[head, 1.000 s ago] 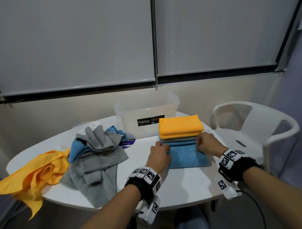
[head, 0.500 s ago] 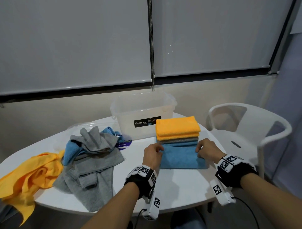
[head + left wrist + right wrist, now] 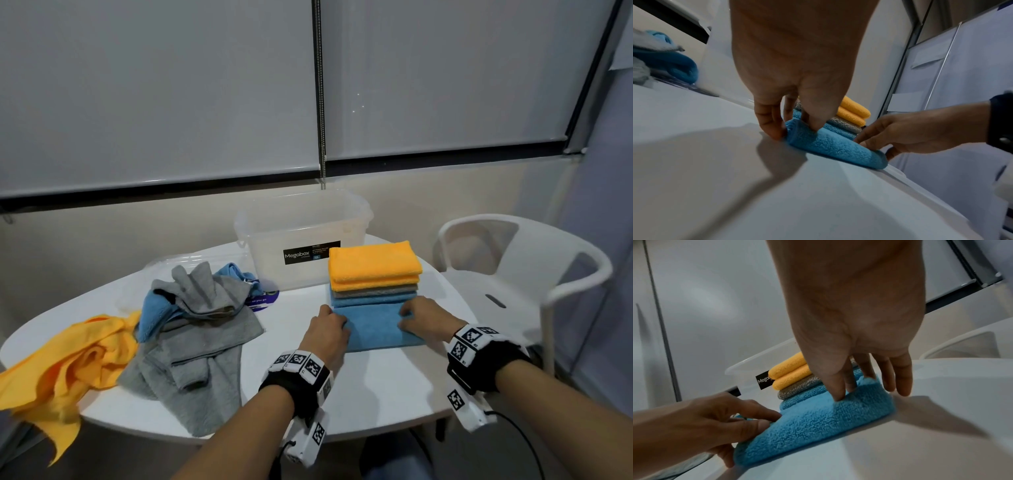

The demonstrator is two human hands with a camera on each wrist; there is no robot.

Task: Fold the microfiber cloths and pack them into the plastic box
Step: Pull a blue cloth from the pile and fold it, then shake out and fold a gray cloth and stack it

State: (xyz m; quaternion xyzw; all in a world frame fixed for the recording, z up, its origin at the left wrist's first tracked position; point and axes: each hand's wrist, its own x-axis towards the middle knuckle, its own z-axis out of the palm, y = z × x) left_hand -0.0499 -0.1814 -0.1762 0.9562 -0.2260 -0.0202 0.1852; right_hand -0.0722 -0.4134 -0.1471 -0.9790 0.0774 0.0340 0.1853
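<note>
On the white table (image 3: 376, 404), both hands pinch a nubbly folded blue cloth (image 3: 376, 329).

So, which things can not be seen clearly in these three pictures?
- Inside of the plastic box: head view, its cloudy walls hide whether any cloth is packed.
- Purple label: head view, half under the unfolded cloths; print too small.
- Left hand and right hand fingertips: head view, knuckles cover them; wrist views show them pinching the blue cloth.
- Folded stack: wrist views, hands block part.
</note>
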